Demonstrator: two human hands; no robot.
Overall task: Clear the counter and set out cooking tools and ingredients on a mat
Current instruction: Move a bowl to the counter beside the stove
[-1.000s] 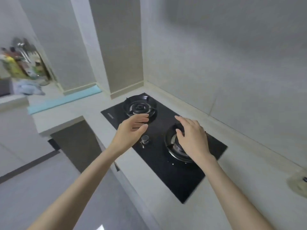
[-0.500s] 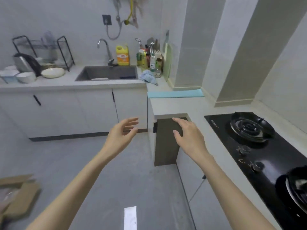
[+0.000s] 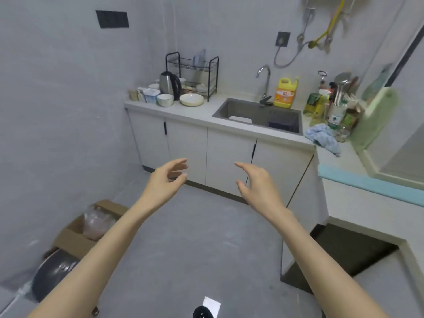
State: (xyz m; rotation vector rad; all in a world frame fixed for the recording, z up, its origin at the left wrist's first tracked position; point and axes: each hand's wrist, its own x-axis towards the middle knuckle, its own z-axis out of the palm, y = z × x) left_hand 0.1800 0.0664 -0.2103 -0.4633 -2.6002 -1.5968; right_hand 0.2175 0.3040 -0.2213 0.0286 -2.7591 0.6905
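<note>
My left hand (image 3: 166,180) and my right hand (image 3: 257,182) hang in the air in front of me over the floor, fingers relaxed and holding nothing. Ahead runs a white counter (image 3: 195,114) with a sink (image 3: 257,114). On its left end stand a steel kettle (image 3: 168,84), white bowls (image 3: 191,99) and a black dish rack (image 3: 192,72). A yellow detergent bottle (image 3: 285,92) stands behind the sink. Bottles and utensils (image 3: 332,104) crowd the right corner beside a blue cloth (image 3: 323,136). A light-blue mat (image 3: 371,184) lies on the counter at right.
A cardboard box (image 3: 87,228) with plastic inside and a dark pan (image 3: 52,276) sit on the floor at lower left. A green cutting board (image 3: 376,118) leans against the wall at right. A gap in the counter (image 3: 339,255) opens at lower right.
My view has swung left from the stove to the sink counter. Both hands stayed raised and empty in front of me, drifting a little further apart.
</note>
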